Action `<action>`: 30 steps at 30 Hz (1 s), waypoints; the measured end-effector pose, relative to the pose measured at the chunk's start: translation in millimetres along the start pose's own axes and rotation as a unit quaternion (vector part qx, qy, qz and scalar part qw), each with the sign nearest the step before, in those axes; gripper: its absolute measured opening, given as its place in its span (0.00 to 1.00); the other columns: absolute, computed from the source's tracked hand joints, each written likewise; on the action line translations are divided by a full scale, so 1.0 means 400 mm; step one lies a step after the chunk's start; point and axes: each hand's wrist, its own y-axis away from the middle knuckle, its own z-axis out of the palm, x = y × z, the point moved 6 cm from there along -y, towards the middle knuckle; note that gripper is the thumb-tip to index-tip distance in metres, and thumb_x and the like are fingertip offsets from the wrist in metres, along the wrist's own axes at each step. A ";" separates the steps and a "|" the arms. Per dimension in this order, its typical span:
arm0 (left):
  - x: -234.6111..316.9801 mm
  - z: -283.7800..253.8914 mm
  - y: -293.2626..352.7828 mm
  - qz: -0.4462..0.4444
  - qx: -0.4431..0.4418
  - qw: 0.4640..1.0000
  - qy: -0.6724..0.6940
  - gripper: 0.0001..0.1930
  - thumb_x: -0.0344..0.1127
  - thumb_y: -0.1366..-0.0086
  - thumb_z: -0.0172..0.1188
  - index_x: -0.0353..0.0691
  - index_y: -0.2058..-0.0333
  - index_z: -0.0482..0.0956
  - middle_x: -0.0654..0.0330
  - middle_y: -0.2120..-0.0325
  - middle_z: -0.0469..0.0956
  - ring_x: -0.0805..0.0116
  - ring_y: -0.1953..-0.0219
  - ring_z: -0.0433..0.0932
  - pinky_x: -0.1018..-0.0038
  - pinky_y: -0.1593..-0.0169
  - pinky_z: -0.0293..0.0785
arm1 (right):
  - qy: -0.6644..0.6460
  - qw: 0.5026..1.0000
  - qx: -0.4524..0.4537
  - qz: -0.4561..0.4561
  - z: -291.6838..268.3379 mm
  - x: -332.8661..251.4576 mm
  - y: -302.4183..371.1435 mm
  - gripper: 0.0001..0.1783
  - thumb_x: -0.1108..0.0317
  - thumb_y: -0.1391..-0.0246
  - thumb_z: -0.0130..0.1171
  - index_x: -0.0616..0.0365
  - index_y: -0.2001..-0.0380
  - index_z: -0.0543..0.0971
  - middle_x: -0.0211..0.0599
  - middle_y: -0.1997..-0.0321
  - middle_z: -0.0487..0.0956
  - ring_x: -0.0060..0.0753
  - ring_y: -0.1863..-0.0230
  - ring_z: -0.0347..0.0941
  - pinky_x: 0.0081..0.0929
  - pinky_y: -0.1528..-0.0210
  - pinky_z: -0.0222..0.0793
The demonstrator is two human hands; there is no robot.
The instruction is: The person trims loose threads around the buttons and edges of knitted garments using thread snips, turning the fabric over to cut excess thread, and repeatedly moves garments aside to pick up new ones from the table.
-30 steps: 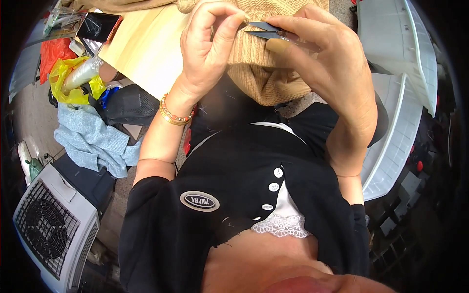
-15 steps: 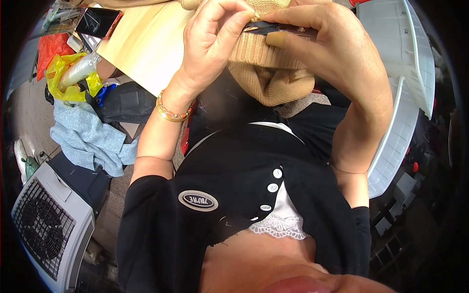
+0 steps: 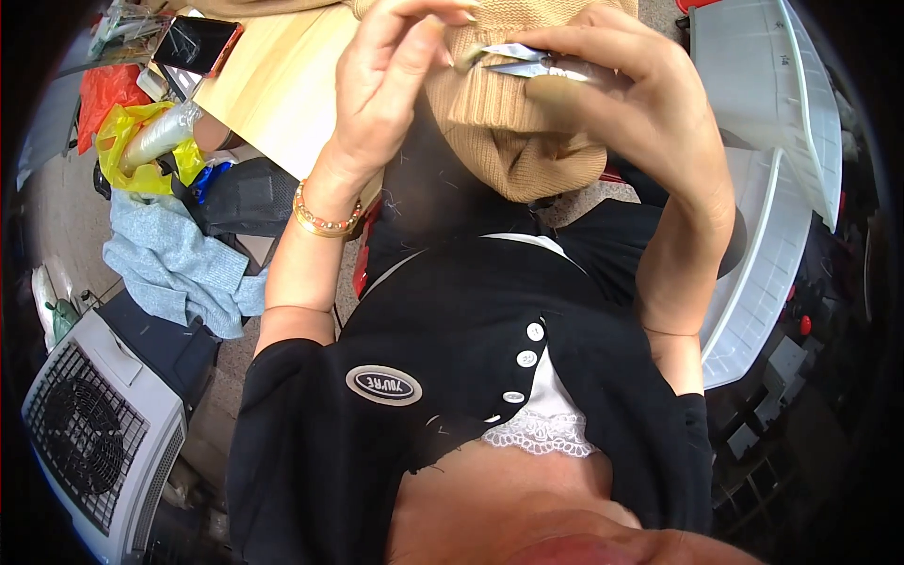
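holds small metal thread snips point(image 3: 544, 64) in the right hand point(image 3: 650, 99), between thumb and fingers, with grip loose enough for parted blades point(image 3: 516, 51). points them leftward over the ribbed band point(image 3: 485, 105) of a tan knit garment point(image 3: 527, 174), probably for a close, level approach to the rib. holds thumb and forefinger of the left hand point(image 3: 391, 89) apart near the tips, with nothing visible between. has the garment bunched before the body point(image 3: 452, 311), beside a pale wooden table point(image 3: 273, 80), apparently within easy reach of both hands.
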 end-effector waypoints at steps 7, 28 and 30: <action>0.094 0.006 0.008 0.188 -0.080 0.895 -0.397 0.22 0.16 0.50 0.57 0.43 0.56 0.80 0.58 0.52 0.75 0.58 0.49 0.73 0.66 0.45 0.68 | -0.100 0.974 0.167 -0.119 0.050 0.079 0.118 0.29 0.74 0.61 0.72 0.53 0.51 0.80 0.27 0.70 0.72 0.20 0.71 0.70 0.17 0.69 0.68; 0.123 0.238 -0.111 -0.275 -0.227 0.931 -0.076 0.14 0.32 0.31 0.56 0.32 0.50 0.76 0.66 0.64 0.79 0.82 0.59 0.74 0.83 0.53 0.70 | -0.588 0.778 0.220 0.010 0.027 0.236 0.193 0.14 0.66 0.44 0.60 0.65 0.58 0.81 0.32 0.66 0.82 0.12 0.69 0.75 0.09 0.70 0.66; 0.093 0.231 -0.105 -0.317 -0.176 0.932 -0.027 0.14 0.32 0.31 0.56 0.32 0.50 0.76 0.66 0.62 0.79 0.80 0.58 0.75 0.83 0.51 0.70 | -0.486 0.839 0.236 0.066 0.017 0.252 0.207 0.13 0.70 0.43 0.58 0.65 0.56 0.78 0.27 0.61 0.79 0.15 0.56 0.72 0.17 0.50 0.65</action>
